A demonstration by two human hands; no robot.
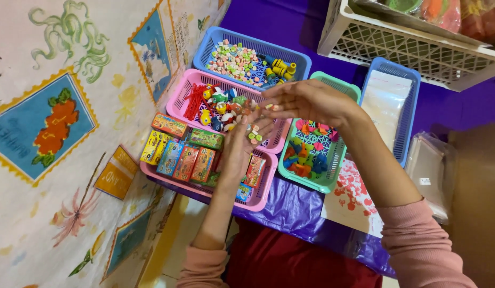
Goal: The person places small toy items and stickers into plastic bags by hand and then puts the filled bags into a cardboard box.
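Head view looks down on a purple plastic sheet (295,208), glossy and wrinkled, carrying 5 slotted plastic baskets. At the top right stands a white lattice crate (396,48), rigid and open-weave. A pink basket (258,200) holds flat, printed cardboard boxes (186,157); a second pink basket (179,98) holds glossy moulded toy figures (218,109); a green basket (333,178) holds small, matte, blocky erasers (306,154).

Smallest are the pastel beads (254,136), round and hard, a few lying loose on the left hand (242,146), which is flat and open, palm up, over the pink baskets. The right hand (306,101) arches just above it, fingertips pinched together on 1 or 2 beads (271,106).

Risk, as I judge it: the beads sit uncupped on a level palm, so a slight tilt could roll them off into the basket slots. A slack pinch could also drop one among the figures, where it would be hard to spot.
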